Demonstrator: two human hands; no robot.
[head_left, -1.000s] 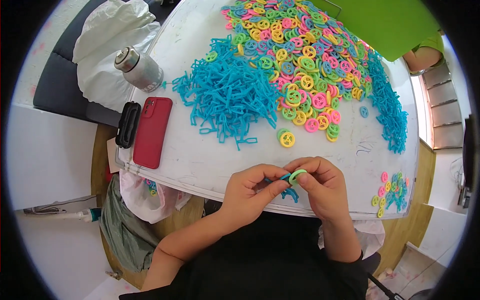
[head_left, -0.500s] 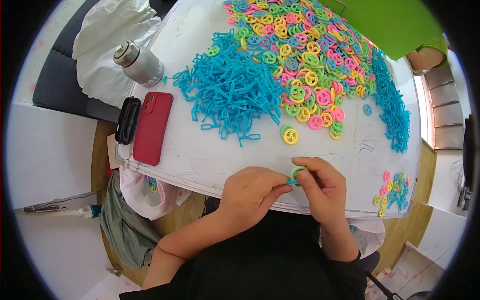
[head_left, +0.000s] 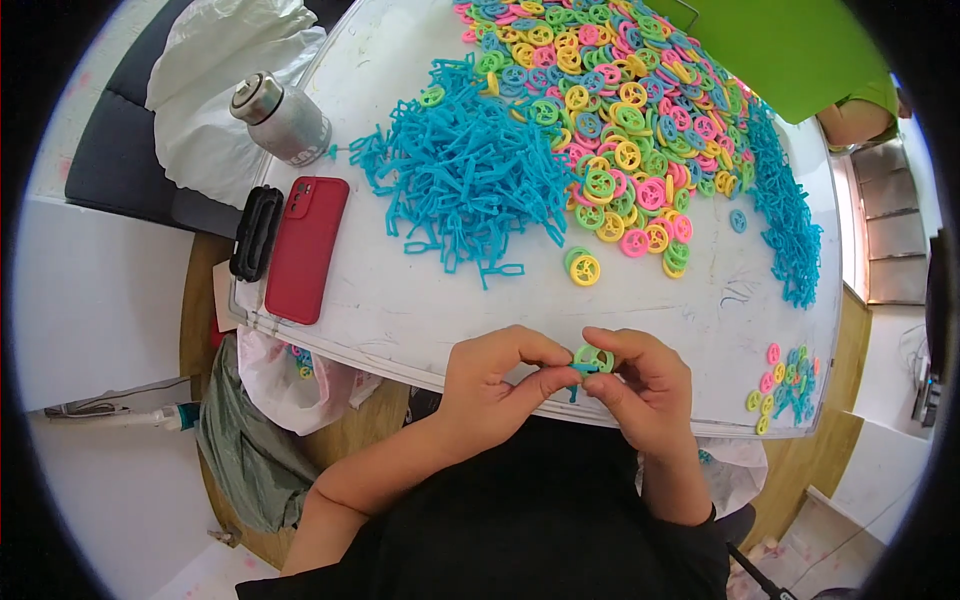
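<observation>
Close to the table's near edge, my left hand pinches a small blue plastic forked piece between thumb and fingers. My right hand is closed on a green plastic wheel, which touches the blue piece. Just beyond my hands lie a yellow wheel and a green one partly beneath it. Farther off is a heap of blue forked pieces, and against its right side a large pile of wheels in pink, yellow, green and blue.
On the left of the white table are a red phone, a black case and a metal bottle. Another blue heap runs along the right side. A person's arm shows at far right, by a green sheet.
The blue piece and green wheel have turned between my fingers; more of the blue piece shows now, lying across the wheel. My left fingers have shifted from a flat pinch to a wider one.
</observation>
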